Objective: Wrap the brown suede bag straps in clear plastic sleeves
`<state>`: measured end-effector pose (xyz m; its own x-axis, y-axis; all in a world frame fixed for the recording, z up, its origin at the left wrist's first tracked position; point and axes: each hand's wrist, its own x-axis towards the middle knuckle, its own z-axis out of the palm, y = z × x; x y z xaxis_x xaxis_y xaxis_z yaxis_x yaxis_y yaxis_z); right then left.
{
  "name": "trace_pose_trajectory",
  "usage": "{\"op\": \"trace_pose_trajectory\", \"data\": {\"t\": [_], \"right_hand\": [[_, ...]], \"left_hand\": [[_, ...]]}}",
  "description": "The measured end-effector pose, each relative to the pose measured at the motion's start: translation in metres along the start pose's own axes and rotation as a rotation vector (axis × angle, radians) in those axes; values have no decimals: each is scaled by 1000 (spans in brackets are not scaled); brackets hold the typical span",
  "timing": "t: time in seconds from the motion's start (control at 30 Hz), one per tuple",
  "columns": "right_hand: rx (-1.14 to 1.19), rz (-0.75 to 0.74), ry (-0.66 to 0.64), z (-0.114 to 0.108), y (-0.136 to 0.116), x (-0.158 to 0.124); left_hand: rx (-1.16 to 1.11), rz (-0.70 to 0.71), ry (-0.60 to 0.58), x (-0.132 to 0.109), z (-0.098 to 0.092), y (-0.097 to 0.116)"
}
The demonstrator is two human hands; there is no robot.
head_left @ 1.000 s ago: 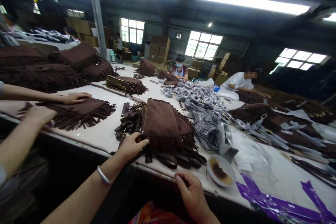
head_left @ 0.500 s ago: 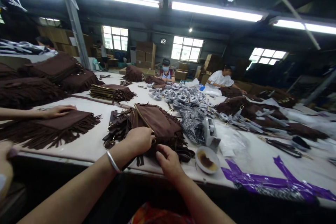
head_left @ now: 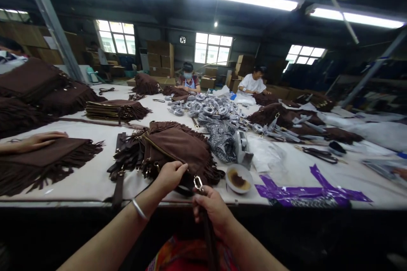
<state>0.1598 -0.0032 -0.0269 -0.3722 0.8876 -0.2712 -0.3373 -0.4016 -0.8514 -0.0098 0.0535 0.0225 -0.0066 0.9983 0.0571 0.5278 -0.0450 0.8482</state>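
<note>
A brown fringed bag [head_left: 178,144] with a gold zipper lies on the table before me. My left hand [head_left: 171,175] is closed at its near edge, thumb and fingers pinching the bag near a gold ring. Just off the table's front edge, my right hand [head_left: 212,204] grips a dark brown strap [head_left: 210,241] that hangs down toward my lap. A gold clasp [head_left: 198,183] at the strap's end sticks up above my fingers, close to the bag. Dark straps and tassels [head_left: 122,156] spread from the bag's left side.
Right of the bag stand a bowl of brown paste [head_left: 239,179] and a white tape dispenser [head_left: 243,146]. Purple plastic [head_left: 308,190] lies farther right. Wrapped grey rings [head_left: 206,108] form a heap behind. At left, a co-worker's hand [head_left: 41,140] rests on another fringed piece [head_left: 63,152].
My right hand has drawn back from the bag and now holds up the strap's gold clasp. My left hand stays at the bag's edge. The view has turned slightly right.
</note>
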Motion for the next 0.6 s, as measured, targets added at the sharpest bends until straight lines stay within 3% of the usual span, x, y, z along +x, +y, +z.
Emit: {"op": "trace_pose_trajectory", "data": {"t": [0.13, 0.23, 0.33, 0.37, 0.43, 0.53, 0.6], "right_hand": [[-20, 162, 46, -8, 26, -21], [-12, 172, 17, -7, 30, -30], [-41, 175, -17, -8, 23, -40], [-52, 177, -26, -9, 21, -44], [-80, 176, -57, -9, 19, -51], [-259, 132, -149, -8, 20, -60], [-536, 1, -155, -12, 15, -61]], "left_hand": [[320, 8, 104, 2, 17, -19], [504, -14, 143, -9, 18, -19], [531, 158, 261, -34, 14, -15], [457, 202, 282, -44, 15, -14], [187, 110, 158, -61, 21, -12], [-474, -361, -234, -75, 41, -12], [-887, -615, -303, -75, 56, -12]]}}
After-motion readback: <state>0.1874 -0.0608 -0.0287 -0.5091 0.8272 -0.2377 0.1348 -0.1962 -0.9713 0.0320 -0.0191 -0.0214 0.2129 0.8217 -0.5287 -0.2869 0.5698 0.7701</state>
